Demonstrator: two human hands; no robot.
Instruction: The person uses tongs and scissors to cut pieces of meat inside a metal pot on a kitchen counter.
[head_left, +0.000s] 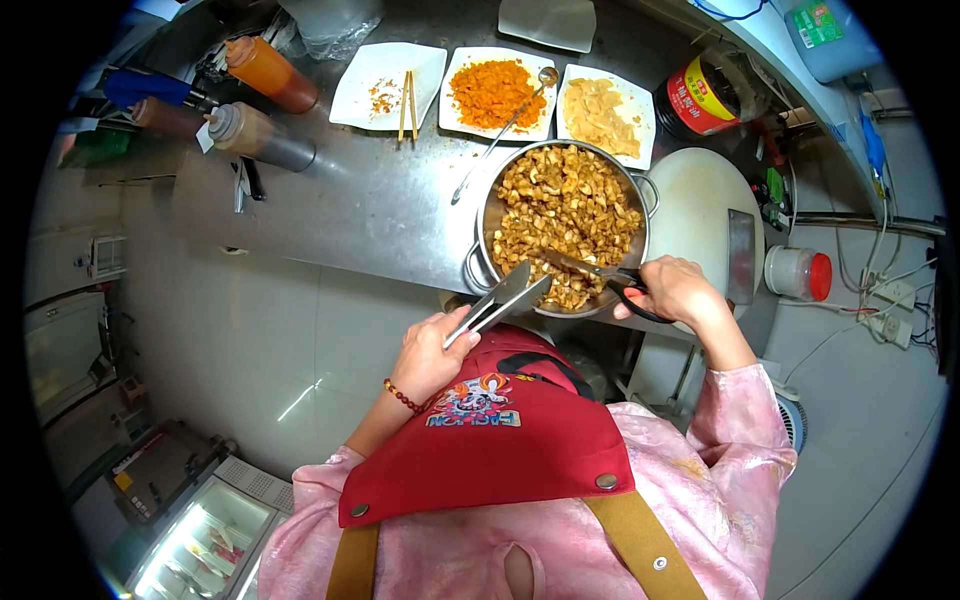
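A two-handled steel pot (484, 225) of browned, chopped food pieces (566, 202) stands at the counter's front edge. My left hand (435, 352) holds metal tongs (499, 300), their ends over the pot's front left rim. My right hand (671, 289) grips black-handled scissors (592, 264) at the front right rim; the blades reach in over the food. Whether the tongs pinch a piece cannot be told. Behind the pot are a white plate of chopped orange food (499, 94), with a long-handled spoon (499, 139) leaning across it, and a white plate of pale slices (600, 112).
A white plate (352, 86) with crumbs and chopsticks (407, 105) lies back left, near sauce bottles (274, 75). Right of the pot, a round cutting board (682, 195) bears a cleaver (741, 247). A red-labelled jug (694, 97) and red-lidded jar (795, 274) stand at the right.
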